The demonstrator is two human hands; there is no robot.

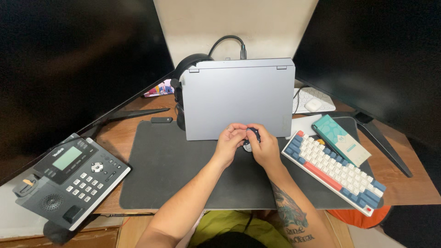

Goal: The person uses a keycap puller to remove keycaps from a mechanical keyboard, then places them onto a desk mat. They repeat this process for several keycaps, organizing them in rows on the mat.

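Note:
My left hand (229, 143) and my right hand (265, 148) meet over the dark desk mat (170, 170), just in front of a closed grey laptop (236, 96). Between their fingertips sits a small dark rounded object with a pale underside (251, 136); both hands pinch it. My fingers hide most of it, so what it is stays unclear. My right forearm bears a tattoo.
A desk phone (73, 177) lies at the left. A white, blue and red keyboard (335, 171) lies at the right with a teal box (341, 139) resting against it. Two dark monitors (69, 69) flank the desk. Headphones (186, 73) and a white keyboard (312, 98) sit behind.

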